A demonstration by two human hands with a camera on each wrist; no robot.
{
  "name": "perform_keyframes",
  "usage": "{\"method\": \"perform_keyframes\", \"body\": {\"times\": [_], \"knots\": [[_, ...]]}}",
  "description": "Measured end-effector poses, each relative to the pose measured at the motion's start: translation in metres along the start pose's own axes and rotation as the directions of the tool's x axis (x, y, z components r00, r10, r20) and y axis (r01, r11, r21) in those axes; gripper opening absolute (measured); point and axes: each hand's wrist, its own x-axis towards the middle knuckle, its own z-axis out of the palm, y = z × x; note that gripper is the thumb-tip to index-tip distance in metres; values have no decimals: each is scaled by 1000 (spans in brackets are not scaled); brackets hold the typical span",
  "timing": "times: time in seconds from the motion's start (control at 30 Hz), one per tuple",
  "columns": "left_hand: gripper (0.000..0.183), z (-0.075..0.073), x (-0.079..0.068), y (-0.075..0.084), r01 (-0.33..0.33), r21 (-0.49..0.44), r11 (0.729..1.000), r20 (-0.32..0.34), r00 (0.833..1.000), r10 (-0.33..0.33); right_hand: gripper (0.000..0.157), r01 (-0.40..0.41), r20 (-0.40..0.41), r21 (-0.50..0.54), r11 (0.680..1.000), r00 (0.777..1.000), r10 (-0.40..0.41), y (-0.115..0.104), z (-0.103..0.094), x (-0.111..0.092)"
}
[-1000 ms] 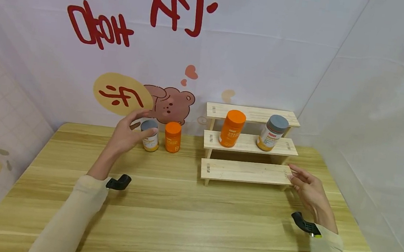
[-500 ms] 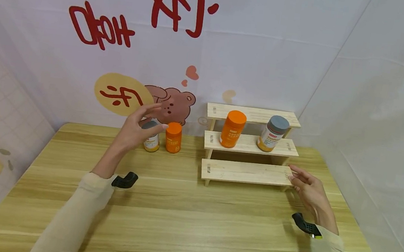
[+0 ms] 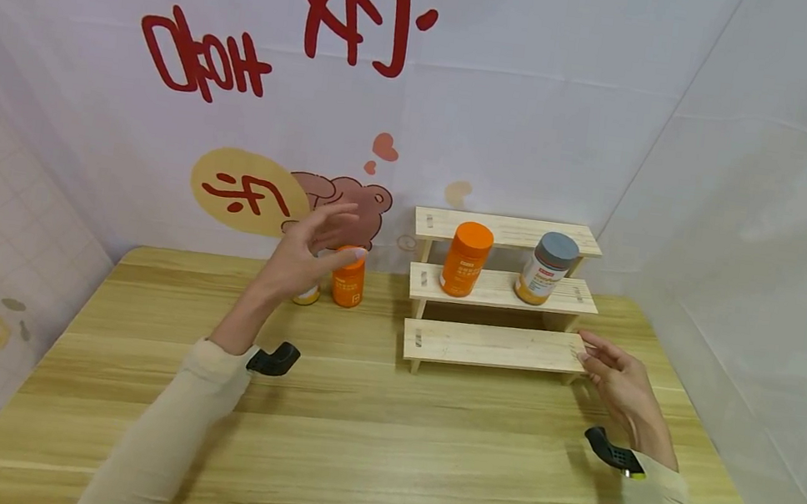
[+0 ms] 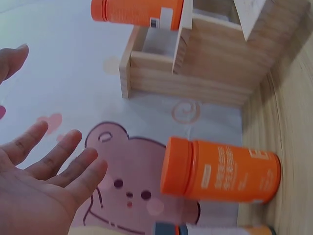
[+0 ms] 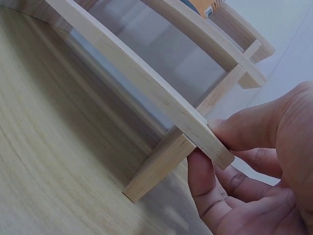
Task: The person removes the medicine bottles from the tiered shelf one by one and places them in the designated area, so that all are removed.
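Observation:
My left hand (image 3: 300, 260) is held above the table near an orange bottle (image 3: 348, 286), thumb and fingers spread apart with nothing between them. In the left wrist view that orange bottle (image 4: 222, 170) stands apart from the fingers (image 4: 88, 171). Behind the hand, a grey-capped bottle (image 3: 307, 297) is mostly hidden in the head view; its dark cap (image 4: 166, 229) shows at the bottom of the left wrist view. My right hand (image 3: 617, 383) pinches the right end of the lowest step of a wooden three-tier display stand (image 3: 490, 347), thumb on top and fingers beneath.
On the stand's middle step are another orange bottle (image 3: 466, 260) at the left and a white bottle with a grey cap (image 3: 547, 268) at the right. A printed cloth (image 3: 524, 132) hangs behind the wood-grain table (image 3: 379, 451).
My left hand has moved right, from around the grey-capped bottle to near the orange one, covering more of the former. My right hand keeps its pinch on the stand.

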Motion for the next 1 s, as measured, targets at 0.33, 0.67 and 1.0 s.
{"method": "perform_keyframes", "body": {"times": [0.33, 0.67, 1.0], "knots": [[64, 26, 14, 11, -32, -6, 999, 24, 999, 32, 62, 2, 13, 4, 1000, 1000, -2, 1, -1, 1], [68, 54, 29, 17, -73, -114, 991, 75, 994, 82, 65, -28, 9, -31, 999, 1000, 28, -3, -4, -3], [66, 79, 41, 15, -68, -136, 988, 119, 989, 84, 64, -28, 13, -19, 999, 1000, 28, -3, -2, -2]]}}
